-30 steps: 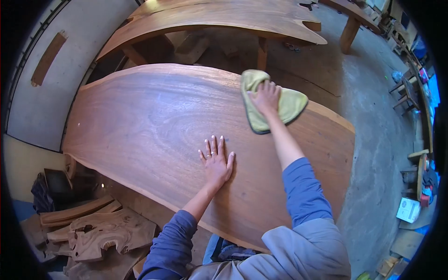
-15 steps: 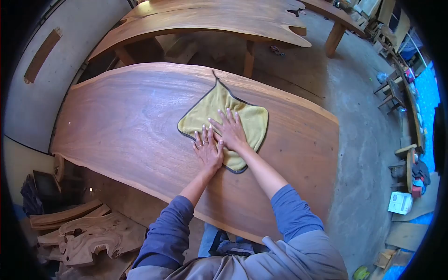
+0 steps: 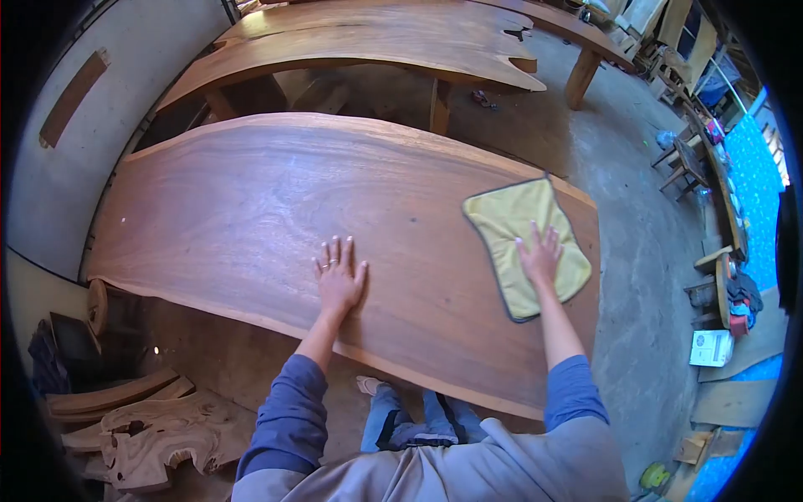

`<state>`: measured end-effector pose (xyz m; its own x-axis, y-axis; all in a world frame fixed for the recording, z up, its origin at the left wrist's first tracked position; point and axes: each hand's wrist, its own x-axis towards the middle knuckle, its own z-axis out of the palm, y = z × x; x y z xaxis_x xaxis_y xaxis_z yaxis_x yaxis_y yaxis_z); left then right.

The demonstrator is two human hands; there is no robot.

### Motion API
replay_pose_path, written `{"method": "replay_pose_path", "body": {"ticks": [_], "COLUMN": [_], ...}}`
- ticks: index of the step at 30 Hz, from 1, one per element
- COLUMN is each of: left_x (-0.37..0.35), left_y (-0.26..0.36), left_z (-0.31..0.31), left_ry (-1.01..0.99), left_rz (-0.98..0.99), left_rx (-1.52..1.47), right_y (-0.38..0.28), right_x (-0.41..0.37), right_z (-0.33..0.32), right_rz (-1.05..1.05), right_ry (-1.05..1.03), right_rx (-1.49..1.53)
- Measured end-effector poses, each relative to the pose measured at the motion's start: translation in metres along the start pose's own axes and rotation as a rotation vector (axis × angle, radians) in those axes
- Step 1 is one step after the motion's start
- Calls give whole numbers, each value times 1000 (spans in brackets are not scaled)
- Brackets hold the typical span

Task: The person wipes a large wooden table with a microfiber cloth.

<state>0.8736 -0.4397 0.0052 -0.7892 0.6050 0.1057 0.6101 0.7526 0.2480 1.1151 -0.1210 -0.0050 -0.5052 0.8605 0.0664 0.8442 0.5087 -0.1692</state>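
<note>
A broad reddish-brown wooden slab [image 3: 226,201] with wavy natural edges lies in front of me. My left hand [image 3: 339,283] rests on its bare surface near the middle, fingers spread, a ring on one finger, holding nothing. A yellow-green cloth [image 3: 506,230] with a dark border lies spread near the slab's right end. My right hand [image 3: 542,255] is flat on the cloth, its fingers apart and pressing on top rather than gripping.
Behind stands another wooden slab table [image 3: 360,42]. Carved wood pieces [image 3: 159,439] lie at the lower left, beside a pale wall panel [image 3: 150,75]. On the right are a small wooden stool [image 3: 687,159] and a white box [image 3: 711,348].
My right hand and the cloth have moved right, towards the slab's right end. My left hand has come off the cloth's edge and lies slightly further left on bare wood.
</note>
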Motion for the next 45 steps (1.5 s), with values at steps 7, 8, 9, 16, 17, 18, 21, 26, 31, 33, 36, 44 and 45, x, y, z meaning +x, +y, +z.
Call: {"method": "replay_pose_path", "body": {"ticks": [7,8,9,16,17,18,21,26,31,33,36,44,45], "left_x": [-7,-7,-5,1,-4,-9,-19,-17,-28,-28,-32,-33,-24], "left_y": [-107,-106,-102,-77,-79,-80,-80,-75,-74,-70,-50,10,12], "left_z": [-29,-30,-32,-21,-17,-15,-21,-31,-27,-22,-24,36,35], "left_ry": [57,52,60,27,12,-3,-30,-15,-18,33,60,348,432], "left_rz": [-289,-282,-299,-257,-209,-161,-109,-19,-75,-67,-122,-143,-173], "left_rx": [130,128,137,124,117,109,81,87,72,51,19,-252,-294], "right_y": [6,-10,-30,-164,-182,-197,-220,-193,-116,-85,-44,-36,-54], "right_x": [6,4,0,-29,-38,-50,-89,-135,-143,-137,-115,-51,-38], "right_z": [-7,-8,-10,0,4,7,14,-4,-15,-18,-15,-8,0], "right_rz": [308,255,203,-201,-282,-385,-671,-774,-670,-557,-432,-506,-563], "right_ry": [-34,-66,-98,-188,-209,-203,-201,-147,-243,-206,-125,-195,-199], "right_rx": [-26,-29,-32,22,36,57,95,168,105,71,56,-29,-33]}}
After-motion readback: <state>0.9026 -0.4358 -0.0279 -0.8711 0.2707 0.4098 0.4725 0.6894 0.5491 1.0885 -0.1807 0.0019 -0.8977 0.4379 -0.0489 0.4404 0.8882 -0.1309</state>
